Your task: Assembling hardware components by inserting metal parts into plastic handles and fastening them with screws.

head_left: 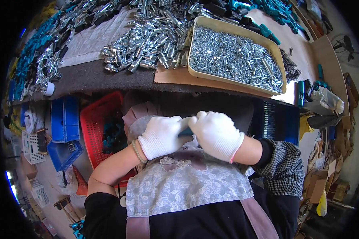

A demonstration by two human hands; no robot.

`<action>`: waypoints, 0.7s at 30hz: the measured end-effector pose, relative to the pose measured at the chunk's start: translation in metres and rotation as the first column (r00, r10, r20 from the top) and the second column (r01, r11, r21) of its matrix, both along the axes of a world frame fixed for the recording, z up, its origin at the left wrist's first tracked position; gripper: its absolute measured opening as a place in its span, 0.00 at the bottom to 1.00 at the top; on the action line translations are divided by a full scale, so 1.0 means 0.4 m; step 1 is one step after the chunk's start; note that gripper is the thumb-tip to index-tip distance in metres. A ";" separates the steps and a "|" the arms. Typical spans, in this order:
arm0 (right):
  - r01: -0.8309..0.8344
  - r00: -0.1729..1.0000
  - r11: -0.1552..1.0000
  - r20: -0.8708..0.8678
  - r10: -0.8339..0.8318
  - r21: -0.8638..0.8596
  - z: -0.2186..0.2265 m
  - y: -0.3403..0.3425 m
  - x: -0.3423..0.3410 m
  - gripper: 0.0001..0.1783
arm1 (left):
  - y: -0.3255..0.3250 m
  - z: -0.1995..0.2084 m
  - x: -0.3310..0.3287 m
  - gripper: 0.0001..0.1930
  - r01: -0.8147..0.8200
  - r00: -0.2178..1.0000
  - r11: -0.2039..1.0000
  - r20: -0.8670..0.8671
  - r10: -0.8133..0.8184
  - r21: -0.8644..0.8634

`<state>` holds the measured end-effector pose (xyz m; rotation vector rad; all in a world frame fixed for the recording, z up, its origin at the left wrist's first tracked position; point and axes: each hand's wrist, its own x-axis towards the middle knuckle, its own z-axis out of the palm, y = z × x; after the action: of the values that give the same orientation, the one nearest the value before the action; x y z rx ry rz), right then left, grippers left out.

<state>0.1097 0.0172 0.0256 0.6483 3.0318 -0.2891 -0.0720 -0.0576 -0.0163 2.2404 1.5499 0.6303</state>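
Both my hands wear white knitted gloves and meet in front of my apron, below the near edge of the bench. My left hand (162, 136) is closed around a teal piece (185, 132), of which only a small part shows between the gloves. Close against it, my right hand (217, 133) has its fingers curled in at the same piece; what lies inside them is hidden. On the bench beyond, a cream tray (285, 75) holds many small shiny metal parts. Left of the tray lies a heap of silver metal fittings (147, 47).
Teal handle-like parts (275, 12) lie at the far right of the bench, and more teal parts (26, 51) at far left. A red basket (92, 131) and blue bins (64, 119) stand below to my left. Cardboard boxes (321, 179) are at lower right.
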 end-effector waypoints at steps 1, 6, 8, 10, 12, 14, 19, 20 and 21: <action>-0.007 1.000 0.998 0.008 0.006 0.070 0.008 -0.011 -0.005 0.10 | -0.001 -0.002 -0.002 0.18 0.016 1.000 1.000 -0.012 -0.016 0.002; 0.052 0.998 0.897 0.051 -0.033 -0.438 0.007 0.077 -0.005 0.06 | -0.017 0.002 0.001 0.19 0.014 1.000 1.000 -0.005 -0.014 0.022; 0.001 0.997 0.885 -0.064 -0.035 -0.466 -0.011 0.128 0.005 0.15 | -0.022 0.002 0.003 0.20 0.007 1.000 0.998 0.019 -0.008 0.067; 0.119 0.992 0.644 0.118 -0.045 -0.756 -0.014 0.181 0.005 0.23 | -0.021 0.025 0.003 0.21 0.023 0.999 0.998 0.029 -0.025 0.060; 0.200 0.975 0.325 0.222 0.031 -0.925 -0.063 0.195 0.015 0.28 | -0.018 0.035 0.004 0.22 0.055 0.998 0.994 0.039 -0.059 0.099; 0.231 0.968 0.240 0.247 0.041 -0.943 -0.069 0.188 0.024 0.27 | -0.027 0.037 0.006 0.22 0.072 0.996 0.990 0.036 -0.077 0.119; 0.333 0.940 -0.047 0.328 0.095 -0.942 -0.085 0.185 0.028 0.28 | -0.033 0.032 0.001 0.24 0.115 0.993 0.990 -0.015 -0.114 0.082; 0.331 0.941 -0.051 0.326 0.093 -0.942 -0.086 0.182 0.030 0.28 | -0.037 0.035 0.001 0.24 0.123 0.992 0.990 -0.030 -0.121 0.074; 0.319 0.945 -0.062 0.313 0.091 -0.946 -0.087 0.178 0.032 0.28 | -0.039 0.037 0.002 0.25 0.132 0.991 0.989 -0.044 -0.129 0.067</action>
<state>0.1225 0.0883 -0.0092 0.6012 1.5089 -1.9698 -0.0713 -0.0730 -0.0017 2.3969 1.4052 0.6148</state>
